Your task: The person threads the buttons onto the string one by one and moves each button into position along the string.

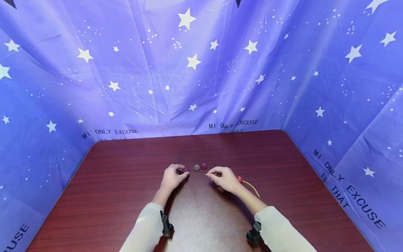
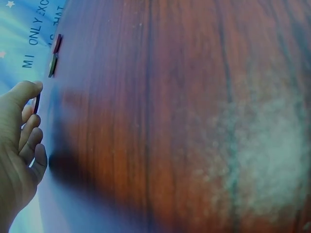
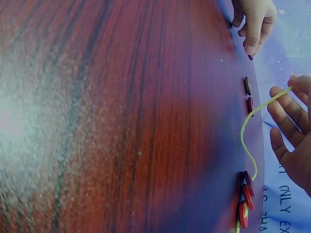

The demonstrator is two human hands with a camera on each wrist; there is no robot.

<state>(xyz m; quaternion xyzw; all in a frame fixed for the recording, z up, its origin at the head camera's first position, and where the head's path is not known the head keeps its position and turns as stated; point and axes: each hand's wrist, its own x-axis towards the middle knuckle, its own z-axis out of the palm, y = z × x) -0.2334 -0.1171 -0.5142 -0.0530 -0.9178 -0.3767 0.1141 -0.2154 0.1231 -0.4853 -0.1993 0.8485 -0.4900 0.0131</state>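
Note:
My left hand (image 1: 172, 177) pinches a purple-red button (image 1: 185, 170) between thumb and fingers, tilted up from the table. Just right of it, a grey-brown button (image 1: 196, 167) and another purple-red button (image 1: 204, 166) lie side by side. The right hand (image 1: 224, 178) pinches a yellow cord (image 3: 249, 116) near its tip, which pokes out toward the left hand. Behind the right hand, several red buttons (image 3: 244, 206) are threaded on the cord and rest on the table; in the head view, the hand hides most of them. The cord's tail (image 1: 252, 187) trails to the right.
A dark red wood-grain table (image 1: 126, 210) lies under both hands. Blue-purple curtains (image 1: 151, 70) with white stars hang behind and on both sides of it. Black wrist cameras (image 1: 167, 225) sit at the cuffs of the white sleeves (image 1: 145, 227).

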